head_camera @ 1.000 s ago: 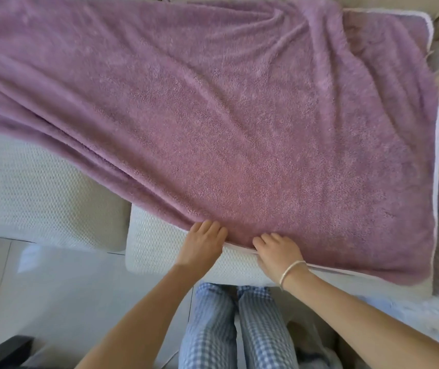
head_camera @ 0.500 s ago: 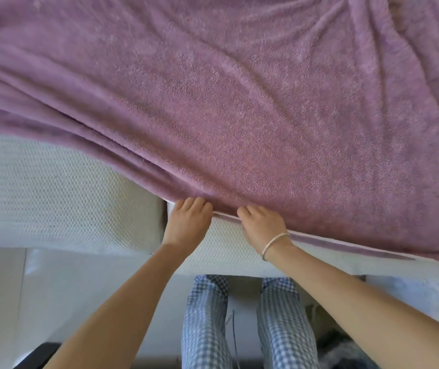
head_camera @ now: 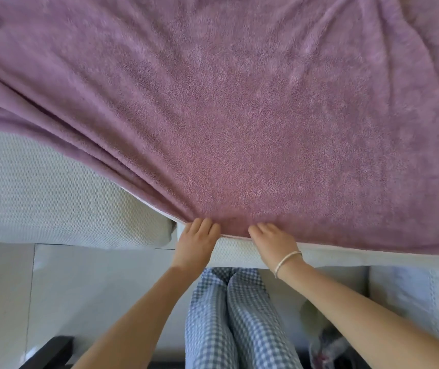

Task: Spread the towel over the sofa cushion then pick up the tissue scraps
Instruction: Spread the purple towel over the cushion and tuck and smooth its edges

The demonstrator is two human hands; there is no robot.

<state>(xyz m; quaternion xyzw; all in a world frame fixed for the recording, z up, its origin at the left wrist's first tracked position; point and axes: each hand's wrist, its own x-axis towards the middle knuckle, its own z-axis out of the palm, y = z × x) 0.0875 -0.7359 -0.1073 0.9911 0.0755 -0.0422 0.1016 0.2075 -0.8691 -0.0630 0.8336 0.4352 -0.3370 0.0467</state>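
Here, your left hand [head_camera: 195, 242] and your right hand [head_camera: 273, 242] sit side by side low in the centre of the frame, both at the near hem of the fluffy mauve terry towel [head_camera: 239, 115]. The fingertips of each hand are tucked under the hem, so both hands are grasping the towel's edge, knuckles up, with a short stretch of hem showing between them. A thin pale bracelet [head_camera: 287, 262] circles your right wrist.

The towel fills most of the upper frame, lying over the pale woven sofa cushion [head_camera: 237, 253], whose front face shows as a light strip just below the hem between and beside your hands. Folds run from your left hand diagonally up towards the left edge of the frame, and softer creases gather in the upper right corner. At the left, a second pale woven cushion [head_camera: 53, 198] is only partly covered; the towel's edge crosses it at a slant.

Below your forearms, your legs in blue-and-white checked trousers [head_camera: 234, 320] stand at the bottom centre on a light tiled floor [head_camera: 79, 288]. A dark object [head_camera: 50, 352] sits in the lower left corner, too cropped to identify.
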